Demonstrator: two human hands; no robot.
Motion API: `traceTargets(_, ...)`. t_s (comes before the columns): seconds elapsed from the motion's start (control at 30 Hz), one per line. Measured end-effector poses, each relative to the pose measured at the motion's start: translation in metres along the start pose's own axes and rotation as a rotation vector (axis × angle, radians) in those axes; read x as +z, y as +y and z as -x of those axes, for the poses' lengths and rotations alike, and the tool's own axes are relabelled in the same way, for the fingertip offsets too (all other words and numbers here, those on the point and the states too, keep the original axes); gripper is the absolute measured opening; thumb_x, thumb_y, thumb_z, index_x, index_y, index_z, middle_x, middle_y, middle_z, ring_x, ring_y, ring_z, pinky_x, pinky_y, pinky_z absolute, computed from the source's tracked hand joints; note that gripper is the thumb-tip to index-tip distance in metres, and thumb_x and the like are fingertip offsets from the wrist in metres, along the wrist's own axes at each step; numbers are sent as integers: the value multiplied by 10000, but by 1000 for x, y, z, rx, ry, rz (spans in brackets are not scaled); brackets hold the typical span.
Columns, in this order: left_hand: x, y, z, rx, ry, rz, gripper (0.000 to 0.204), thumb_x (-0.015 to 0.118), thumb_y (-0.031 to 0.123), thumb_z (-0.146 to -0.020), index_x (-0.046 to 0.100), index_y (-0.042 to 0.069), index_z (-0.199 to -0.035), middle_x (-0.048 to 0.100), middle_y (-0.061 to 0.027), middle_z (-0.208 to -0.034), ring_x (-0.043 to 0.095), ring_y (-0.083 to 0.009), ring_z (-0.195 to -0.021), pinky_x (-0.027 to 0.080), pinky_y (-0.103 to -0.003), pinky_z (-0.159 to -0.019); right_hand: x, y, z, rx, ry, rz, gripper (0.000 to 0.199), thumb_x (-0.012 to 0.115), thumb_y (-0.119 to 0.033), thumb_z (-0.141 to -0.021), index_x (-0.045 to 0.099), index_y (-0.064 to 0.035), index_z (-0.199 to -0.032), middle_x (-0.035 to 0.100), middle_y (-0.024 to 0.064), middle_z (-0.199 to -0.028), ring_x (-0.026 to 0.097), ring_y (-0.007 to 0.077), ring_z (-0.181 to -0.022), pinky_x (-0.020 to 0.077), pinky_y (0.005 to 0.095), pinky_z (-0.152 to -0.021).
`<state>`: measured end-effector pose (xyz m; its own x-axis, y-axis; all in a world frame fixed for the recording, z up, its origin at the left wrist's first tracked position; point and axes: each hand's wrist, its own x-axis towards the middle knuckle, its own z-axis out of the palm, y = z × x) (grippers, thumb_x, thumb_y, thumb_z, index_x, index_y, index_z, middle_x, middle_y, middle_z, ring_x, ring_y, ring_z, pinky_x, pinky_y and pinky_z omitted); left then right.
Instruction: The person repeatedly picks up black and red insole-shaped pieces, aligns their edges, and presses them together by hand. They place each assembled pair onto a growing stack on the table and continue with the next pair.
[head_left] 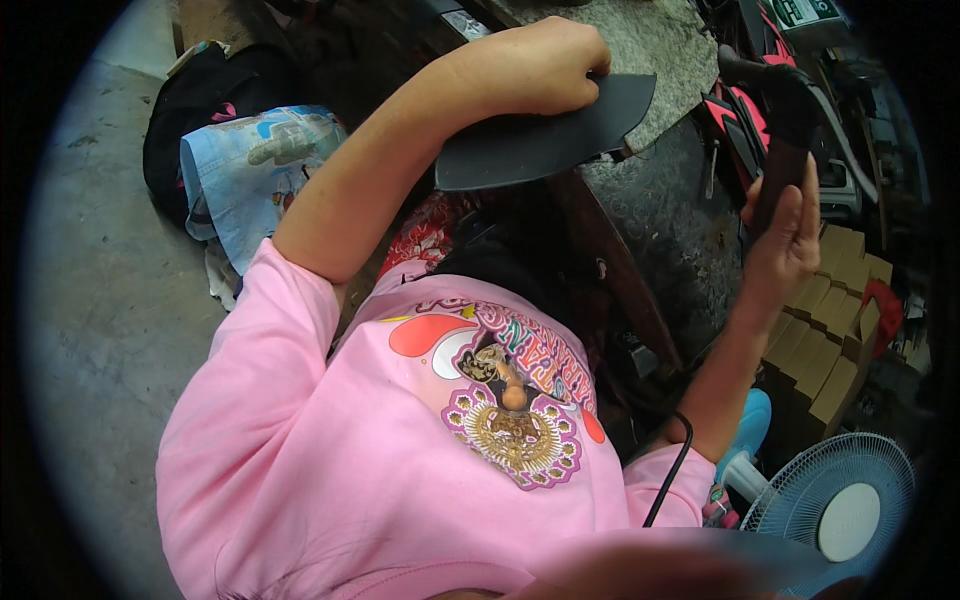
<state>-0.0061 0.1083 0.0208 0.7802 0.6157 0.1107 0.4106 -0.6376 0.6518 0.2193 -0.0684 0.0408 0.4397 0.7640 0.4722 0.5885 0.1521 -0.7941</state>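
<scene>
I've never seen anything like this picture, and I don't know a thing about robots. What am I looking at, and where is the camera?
There's no robot here, just a person working with bare hands. This single picture comes from a wide fisheye camera worn on the head and looking down, so edges bend and the person's own pink shirt fills the lower part.

The left hand holds a flat, dark sheet by its edge. The right hand grips a long dark object; I can't tell what it is.

Beyond the sheet is a rough grey slab, with black and pink flat pieces to its right. A fan stands at lower right.
</scene>
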Motion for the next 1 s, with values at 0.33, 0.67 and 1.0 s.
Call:
traceTargets(0.33, -2, -5, -10, 30, -106, -6, 394, 598, 91, -826, 624, -86, -1177, 677, -312, -1048, 692, -392, -942, 529, -441, -831, -14, -11, 9, -36, -79, 61, 370, 585, -205, -1023, 604, -80, -1370, 710, -10, -1030, 567, 31, -692, 485, 205, -646)
traceTargets(0.67, 0, -8, -11, 108, 12, 80, 307, 570, 45, -767, 692, -74, -1021, 678, -311, -944, 680, -434, -925, 528, -454, -835, -19, -1, 24, -188, -198, 296, 316, 632, -115, -983, 647, 20, -1269, 734, 137, -1086, 690, 164, -921, 534, 281, -816)
traceTargets(1.0, 4, -6, -2, 26, -9, 26, 357, 620, 115, -830, 694, -26, -1149, 719, -236, -1011, 718, -327, -914, 563, -390, -828, -6, 20, 6, -327, -235, 728, 339, 615, -230, -994, 642, -159, -1324, 708, 160, -1116, 711, 241, -869, 536, 282, -747)
